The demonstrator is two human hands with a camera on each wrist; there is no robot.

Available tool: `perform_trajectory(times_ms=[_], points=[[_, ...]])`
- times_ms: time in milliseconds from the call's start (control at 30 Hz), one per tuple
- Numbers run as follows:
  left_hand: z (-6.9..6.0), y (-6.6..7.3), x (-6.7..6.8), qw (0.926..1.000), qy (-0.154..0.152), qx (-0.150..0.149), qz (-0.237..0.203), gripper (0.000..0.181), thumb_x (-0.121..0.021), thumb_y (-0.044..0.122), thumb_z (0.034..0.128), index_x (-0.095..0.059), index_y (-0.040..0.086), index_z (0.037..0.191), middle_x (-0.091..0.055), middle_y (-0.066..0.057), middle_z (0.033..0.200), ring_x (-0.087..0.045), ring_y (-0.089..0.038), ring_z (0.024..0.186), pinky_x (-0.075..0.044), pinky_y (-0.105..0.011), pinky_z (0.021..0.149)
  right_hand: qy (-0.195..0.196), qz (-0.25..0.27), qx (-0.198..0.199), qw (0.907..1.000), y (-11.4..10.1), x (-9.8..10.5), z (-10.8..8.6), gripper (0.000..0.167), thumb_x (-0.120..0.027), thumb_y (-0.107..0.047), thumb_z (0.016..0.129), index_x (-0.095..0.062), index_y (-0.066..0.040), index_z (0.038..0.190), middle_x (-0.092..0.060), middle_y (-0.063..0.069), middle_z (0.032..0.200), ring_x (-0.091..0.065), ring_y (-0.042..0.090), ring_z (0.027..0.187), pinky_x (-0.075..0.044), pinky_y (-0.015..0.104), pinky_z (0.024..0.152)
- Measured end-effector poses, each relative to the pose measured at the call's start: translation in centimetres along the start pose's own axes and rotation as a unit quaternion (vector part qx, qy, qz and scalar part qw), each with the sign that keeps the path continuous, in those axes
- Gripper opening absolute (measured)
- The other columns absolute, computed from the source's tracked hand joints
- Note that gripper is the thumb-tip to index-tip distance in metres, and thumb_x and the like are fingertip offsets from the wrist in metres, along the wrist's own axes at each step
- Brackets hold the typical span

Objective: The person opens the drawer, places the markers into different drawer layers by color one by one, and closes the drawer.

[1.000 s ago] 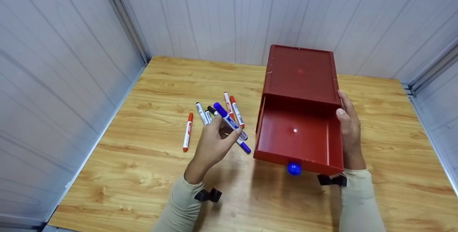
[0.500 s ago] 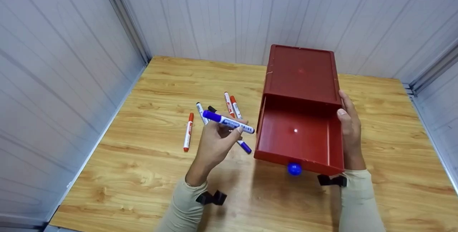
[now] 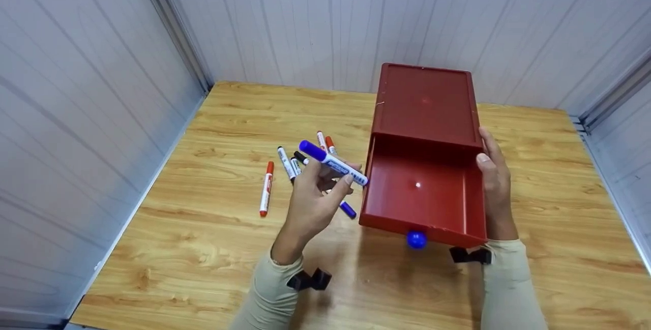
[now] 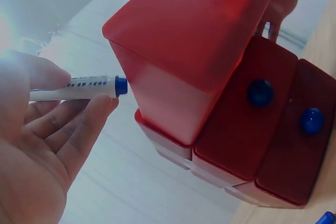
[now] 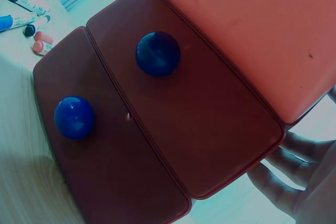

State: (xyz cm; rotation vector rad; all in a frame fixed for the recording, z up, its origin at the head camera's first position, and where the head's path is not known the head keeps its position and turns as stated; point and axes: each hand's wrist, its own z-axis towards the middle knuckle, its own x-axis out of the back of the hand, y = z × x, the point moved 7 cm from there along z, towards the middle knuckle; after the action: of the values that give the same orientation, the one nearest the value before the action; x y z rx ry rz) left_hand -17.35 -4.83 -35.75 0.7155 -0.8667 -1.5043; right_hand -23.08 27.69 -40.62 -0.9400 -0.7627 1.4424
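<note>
My left hand (image 3: pixel 315 203) pinches a blue-capped marker (image 3: pixel 333 162) between thumb and fingers, just left of the pulled-out top drawer (image 3: pixel 417 192) of a red drawer unit (image 3: pixel 427 103). In the left wrist view the marker (image 4: pixel 86 88) points its blue end at the drawer's side wall (image 4: pixel 168 98). No item shows inside the drawer. My right hand (image 3: pixel 496 187) rests along the unit's right side, thumb near the drawer's edge. In the right wrist view its fingers (image 5: pixel 278 182) lie beside the unit, below which two closed drawers (image 5: pixel 184 103) show blue knobs.
Several markers lie on the wooden table (image 3: pixel 193 248) left of the unit, among them a red-capped one (image 3: pixel 267 187) apart from the others and a blue-capped one (image 3: pixel 348 210) near the drawer. Pale panels (image 3: pixel 300 25) stand behind and at both sides.
My left hand has lifted slightly and moved right toward the drawer, and the marker in it has turned so its far end points at the drawer. The right hand has stayed at the unit's side.
</note>
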Motion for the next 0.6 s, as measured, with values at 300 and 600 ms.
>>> perform_trajectory(times_ms=[300,600], points=[[0.7,0.5,-0.8,0.9987,-0.048,-0.015,-0.005,0.023,-0.066,0.002,0.0943,-0.057,-0.001,0.114,-0.073,-0.015,0.108,-0.071,-0.028,0.085,-0.058,-0.037,0.070,0.010,0.006,0.021,0.9997,-0.1,0.1,0.1,0.051,-0.039,-0.008,0.101,-0.043,-0.006,0.151,-0.040,0.014,0.154,-0.038,0.028,0.138,-0.034,0.030,0.109],[1.3,0.5,-2.3,0.9951,-0.091,-0.009,0.038,0.023,-0.067,0.007,0.0951,-0.060,0.001,0.117,-0.074,-0.004,0.107,-0.070,-0.014,0.092,-0.056,-0.034,0.083,0.002,0.008,0.010,0.9999,0.3,0.2,0.1,0.052,-0.039,-0.011,0.100,-0.043,-0.009,0.152,-0.038,0.014,0.156,-0.036,0.032,0.138,-0.033,0.037,0.108]])
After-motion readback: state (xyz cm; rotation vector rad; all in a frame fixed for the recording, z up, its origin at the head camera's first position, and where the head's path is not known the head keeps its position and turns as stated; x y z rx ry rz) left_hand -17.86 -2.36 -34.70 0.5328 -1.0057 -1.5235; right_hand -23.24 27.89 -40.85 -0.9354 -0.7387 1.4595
